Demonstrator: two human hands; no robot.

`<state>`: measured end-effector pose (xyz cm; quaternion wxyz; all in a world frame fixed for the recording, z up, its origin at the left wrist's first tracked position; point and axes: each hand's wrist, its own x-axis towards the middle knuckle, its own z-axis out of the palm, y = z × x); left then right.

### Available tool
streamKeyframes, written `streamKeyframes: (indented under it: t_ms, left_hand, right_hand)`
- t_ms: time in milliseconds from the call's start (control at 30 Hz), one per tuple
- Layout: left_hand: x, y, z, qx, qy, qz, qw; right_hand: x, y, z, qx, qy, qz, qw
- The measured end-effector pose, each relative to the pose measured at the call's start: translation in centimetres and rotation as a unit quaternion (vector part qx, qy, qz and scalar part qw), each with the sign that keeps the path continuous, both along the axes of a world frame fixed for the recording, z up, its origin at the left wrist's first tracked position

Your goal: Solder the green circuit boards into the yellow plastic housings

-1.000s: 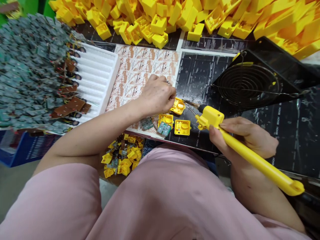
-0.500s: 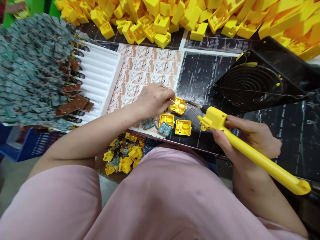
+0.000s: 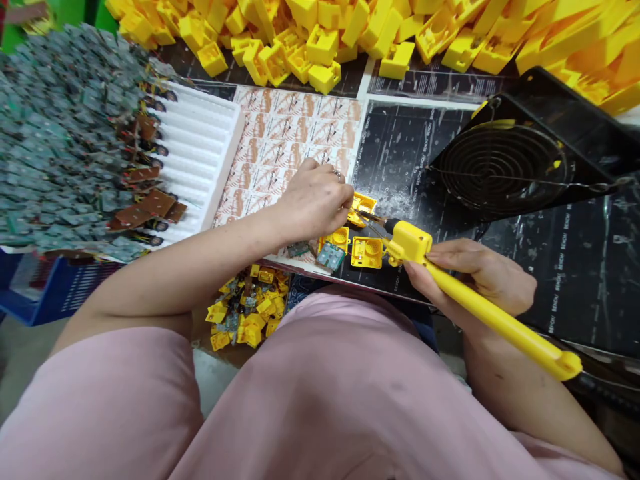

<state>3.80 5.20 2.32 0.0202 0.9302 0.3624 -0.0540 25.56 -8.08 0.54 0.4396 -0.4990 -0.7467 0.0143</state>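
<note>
My right hand (image 3: 493,277) grips a yellow soldering gun (image 3: 500,317) by its handle, with the dark tip pointing left. That tip reaches into a small yellow plastic housing (image 3: 367,202). My left hand (image 3: 317,200), with a ring on one finger, is closed at the housing's left side. Its fingertips are hidden, so what they pinch cannot be made out. Just nearer to me lie another open yellow housing (image 3: 367,253) and a third housing (image 3: 340,235), partly covered. A green circuit board (image 3: 330,256) rests against the third one.
A black fan (image 3: 500,167) with a wire guard stands at the right. Many circuit boards (image 3: 75,133) are heaped on a white foam tray (image 3: 200,147) at left. Yellow housings (image 3: 325,47) are piled at the back. Below the table edge is a box of yellow parts (image 3: 250,313).
The soldering gun has moved left, bringing its tip into the housing. My left hand has shifted slightly right and now covers more of that housing.
</note>
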Motion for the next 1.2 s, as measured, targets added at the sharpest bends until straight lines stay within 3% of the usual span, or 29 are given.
streamKeyframes:
  t_ms: [300, 400, 533, 667, 833, 1033, 1200]
  left_hand:
    - [1.1, 0.9, 1.0, -0.05, 0.062, -0.002, 0.997]
    - [1.3, 1.2, 1.2, -0.066, 0.076, 0.001, 0.995]
    - [1.2, 1.4, 1.2, -0.071, 0.075, -0.005, 0.995]
    - [1.4, 1.3, 1.2, -0.073, 0.076, -0.005, 0.994]
    - [1.2, 1.4, 1.5, -0.078, 0.064, -0.013, 0.995]
    - [-0.7, 2.8, 1.4, -0.145, -0.017, -0.093, 0.985]
    - [1.5, 2.1, 1.5, -0.216, -0.002, -0.078, 0.973]
  right_hand:
    - [-0.2, 1.5, 0.0, 0.068, -0.028, 0.067, 0.995]
    - [0.4, 1.2, 0.6, 0.034, -0.021, 0.072, 0.997]
    - [1.1, 0.3, 0.7, -0.001, 0.03, -0.01, 0.999]
    - [0.9, -0.2, 0.3, 0.003, 0.068, -0.029, 0.997]
    - [1.1, -0.2, -0.6, -0.01, 0.088, -0.165, 0.982]
    - [2.5, 0.0, -2.1, 0.03, 0.142, -0.142, 0.979]
    - [2.9, 0.3, -2.9, 0.052, 0.189, -0.165, 0.967]
